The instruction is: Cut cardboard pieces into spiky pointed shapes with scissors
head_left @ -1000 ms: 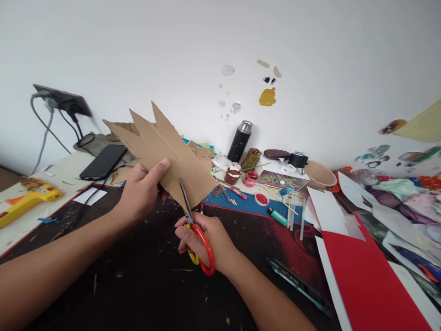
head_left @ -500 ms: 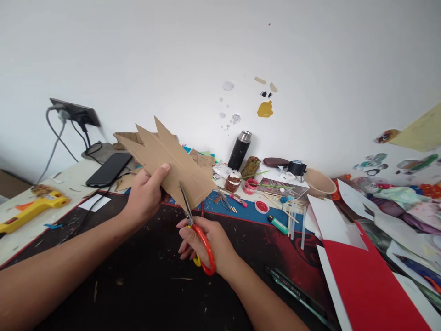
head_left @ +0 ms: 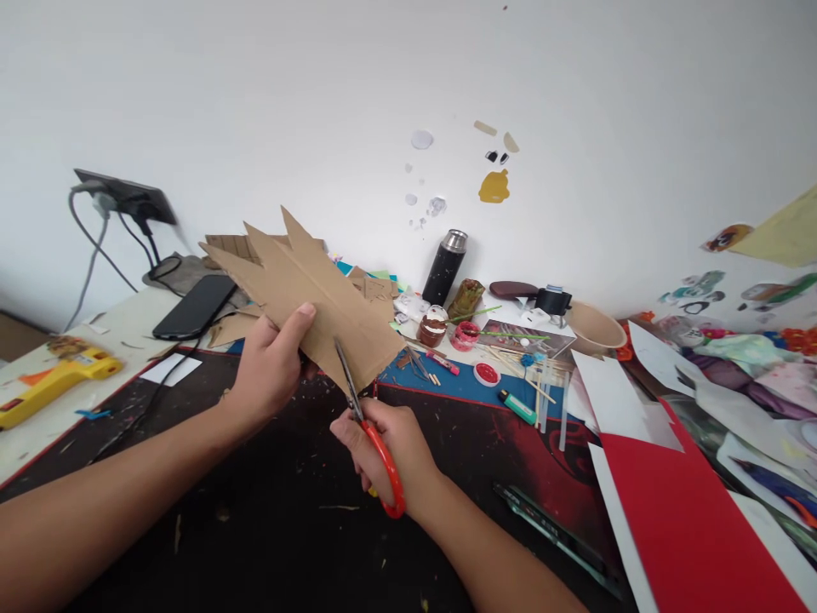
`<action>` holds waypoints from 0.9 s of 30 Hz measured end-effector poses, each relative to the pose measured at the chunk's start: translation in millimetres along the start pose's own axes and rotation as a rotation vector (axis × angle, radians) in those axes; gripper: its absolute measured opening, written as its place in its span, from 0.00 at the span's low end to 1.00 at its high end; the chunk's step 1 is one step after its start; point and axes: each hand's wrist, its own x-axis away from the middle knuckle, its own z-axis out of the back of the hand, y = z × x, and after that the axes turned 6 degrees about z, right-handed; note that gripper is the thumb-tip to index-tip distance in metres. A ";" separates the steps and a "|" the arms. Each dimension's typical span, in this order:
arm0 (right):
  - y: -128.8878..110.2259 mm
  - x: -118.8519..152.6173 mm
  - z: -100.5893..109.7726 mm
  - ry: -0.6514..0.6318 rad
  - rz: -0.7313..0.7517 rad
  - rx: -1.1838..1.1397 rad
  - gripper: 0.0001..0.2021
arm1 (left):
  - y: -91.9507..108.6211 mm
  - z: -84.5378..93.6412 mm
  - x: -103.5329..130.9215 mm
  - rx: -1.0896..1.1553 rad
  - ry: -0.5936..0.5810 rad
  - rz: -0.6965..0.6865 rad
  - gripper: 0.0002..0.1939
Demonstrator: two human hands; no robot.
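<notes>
White wall (head_left: 287, 111) backs the desk (head_left: 131, 328), with paper cut-outs fixed to its far middle and a dark socket panel (head_left: 128, 194) at far left. Your dark mat (head_left: 255, 528) covers the near part of the desk and carries small scraps.

Your left hand (head_left: 271, 362) grips the cardboard piece (head_left: 345, 315), thumb flat on its near face, remaining fingers mostly hidden behind it; the pinch is firm enough to hold it tilted above the mat, left of centre. Three pointed tips show on its far left edge.

Your right hand (head_left: 396, 443) has its fingers curled round the red handle of the scissors (head_left: 391, 477). One blade lies over the near corner of the cardboard; the second blade's position cannot be told.

To the left, a yellow glue gun (head_left: 64, 385) and a black phone (head_left: 195, 306) lie on the desk. Beyond the mat, a black flask (head_left: 445, 268) stands tilted behind a brown jar (head_left: 432, 328). At near right you have a red sheet (head_left: 695, 511).
</notes>
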 end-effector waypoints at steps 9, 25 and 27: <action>5.8 1.1 -12.3 0.022 -0.062 0.096 0.15 | -0.5 -2.3 -0.3 0.020 0.042 0.027 0.17; 7.3 -11.2 -8.1 -0.109 0.002 -0.134 0.08 | 20.6 -3.5 -12.4 0.072 0.058 0.008 0.15; 4.6 -9.0 -7.8 -0.114 0.002 -0.110 0.06 | 27.4 3.9 -22.8 0.093 0.083 0.015 0.13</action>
